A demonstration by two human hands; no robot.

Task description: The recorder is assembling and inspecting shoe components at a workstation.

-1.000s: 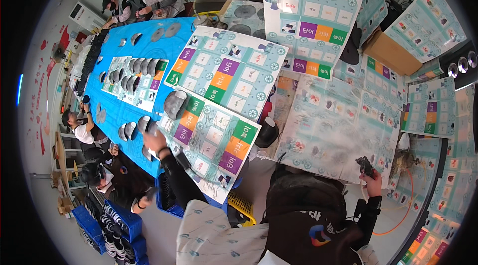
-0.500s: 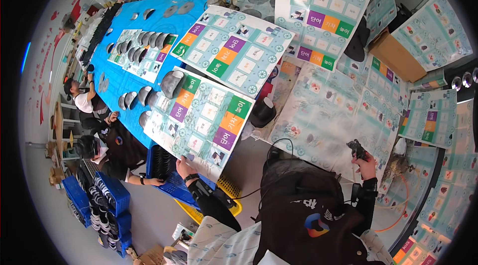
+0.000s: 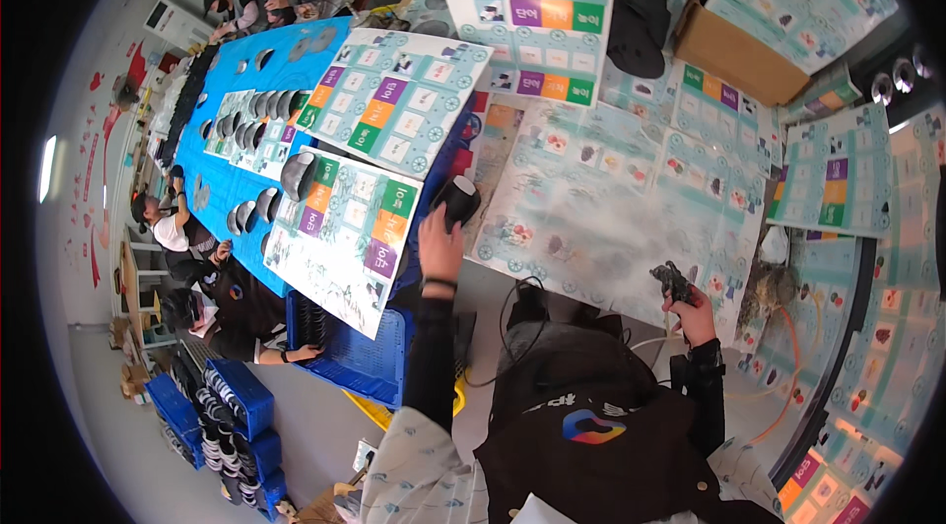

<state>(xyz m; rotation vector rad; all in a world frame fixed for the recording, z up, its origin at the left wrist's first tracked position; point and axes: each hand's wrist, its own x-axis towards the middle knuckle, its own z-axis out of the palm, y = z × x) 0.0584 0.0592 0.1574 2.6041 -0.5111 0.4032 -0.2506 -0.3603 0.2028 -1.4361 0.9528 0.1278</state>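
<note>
The right hand (image 3: pixel 693 315) is wrapped around the dark spray gun (image 3: pixel 673 281) by the printed sheets (image 3: pixel 591 214), while the left hand (image 3: pixel 440 246) meets the black curved piece (image 3: pixel 456 201) beside their left edge, finger closure unclear, so an insecure hold could drop it.

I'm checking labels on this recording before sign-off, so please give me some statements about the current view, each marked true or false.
1. The right hand holds a dark spray-gun-like tool. True.
2. Gray curved pieces lie on the blue table cover. True.
3. The left hand rests on the gray curved pieces. False: it is at the black rounded object.
4. The printed board left of that hand is plain white. False: it has purple, orange and green blocks.
</note>
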